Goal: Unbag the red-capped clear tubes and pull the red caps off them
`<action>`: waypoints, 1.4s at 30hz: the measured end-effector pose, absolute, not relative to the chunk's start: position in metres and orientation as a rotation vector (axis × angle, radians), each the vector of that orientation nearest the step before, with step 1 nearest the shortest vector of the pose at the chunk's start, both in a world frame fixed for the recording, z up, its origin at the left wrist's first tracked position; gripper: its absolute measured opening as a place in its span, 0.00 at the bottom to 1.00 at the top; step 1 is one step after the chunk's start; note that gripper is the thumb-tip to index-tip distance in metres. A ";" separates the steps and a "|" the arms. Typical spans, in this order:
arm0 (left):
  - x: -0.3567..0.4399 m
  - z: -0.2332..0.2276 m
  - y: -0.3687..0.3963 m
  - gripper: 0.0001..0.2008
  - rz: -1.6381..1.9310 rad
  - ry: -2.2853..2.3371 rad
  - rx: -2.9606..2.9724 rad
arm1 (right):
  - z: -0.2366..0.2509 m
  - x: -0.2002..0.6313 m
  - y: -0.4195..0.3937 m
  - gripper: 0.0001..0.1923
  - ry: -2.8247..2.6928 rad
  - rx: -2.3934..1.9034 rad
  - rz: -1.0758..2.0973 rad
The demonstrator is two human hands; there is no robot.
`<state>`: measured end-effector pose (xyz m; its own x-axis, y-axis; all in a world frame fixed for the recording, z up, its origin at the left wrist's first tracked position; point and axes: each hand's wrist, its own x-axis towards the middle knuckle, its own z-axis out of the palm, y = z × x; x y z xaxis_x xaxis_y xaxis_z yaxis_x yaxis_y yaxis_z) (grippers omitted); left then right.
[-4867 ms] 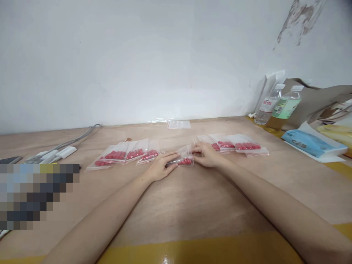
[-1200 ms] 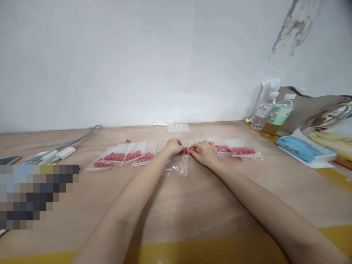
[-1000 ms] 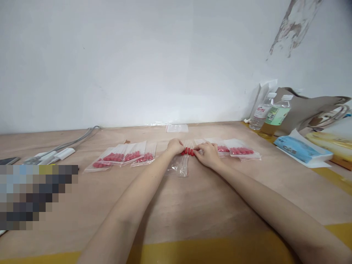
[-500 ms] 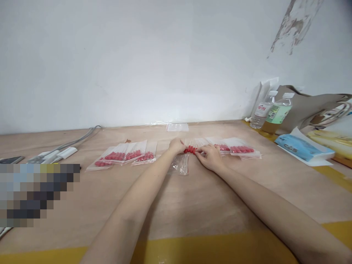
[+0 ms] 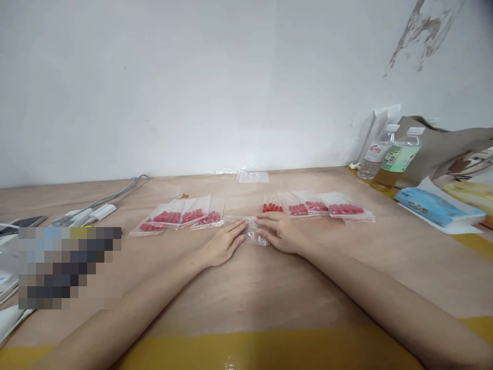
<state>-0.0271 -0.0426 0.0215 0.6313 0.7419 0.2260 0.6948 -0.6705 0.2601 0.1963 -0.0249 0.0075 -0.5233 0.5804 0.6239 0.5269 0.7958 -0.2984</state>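
My left hand [image 5: 223, 244] and my right hand [image 5: 279, 234] lie flat on the table, fingertips touching an empty clear zip bag [image 5: 252, 231] between them. Just beyond the bag a small row of loose red pieces [image 5: 272, 208] lies on the table. To the left is a row of clear bags filled with red pieces [image 5: 181, 218]. To the right is another overlapping row of filled bags [image 5: 327, 206].
A spare flat clear bag [image 5: 252, 177] lies by the wall. Two plastic bottles [image 5: 389, 154], a brown paper bag [image 5: 450, 146] and a blue packet [image 5: 431, 205] stand at the right. White cables and adapters [image 5: 92, 210] lie at the left. The near table edge has yellow tape [image 5: 269, 349].
Both hands drew back toward me from the loose red pieces and came down flat on the empty bag. The red pieces now lie uncovered beyond the bag.
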 end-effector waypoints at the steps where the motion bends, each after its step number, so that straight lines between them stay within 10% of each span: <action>1: -0.029 0.020 -0.045 0.23 0.379 1.220 2.692 | 0.007 0.196 -0.027 0.16 -2.307 -0.808 0.106; 16: -0.018 0.023 -0.056 0.18 0.545 1.365 2.735 | 0.000 0.209 -0.023 0.04 -2.084 -1.114 0.300; 33: -0.027 0.014 -0.053 0.26 0.135 1.242 2.755 | 0.021 0.221 -0.029 0.15 -2.288 -0.880 0.194; 42: -0.021 0.017 -0.066 0.27 0.189 1.447 2.614 | -0.002 0.199 -0.033 0.21 -1.963 -0.834 0.888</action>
<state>-0.0213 -0.0657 0.0173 0.5275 0.8487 0.0384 0.8301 -0.5245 0.1891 0.1989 -0.0329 -0.0023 -0.4554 0.7976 0.3956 0.2296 0.5345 -0.8134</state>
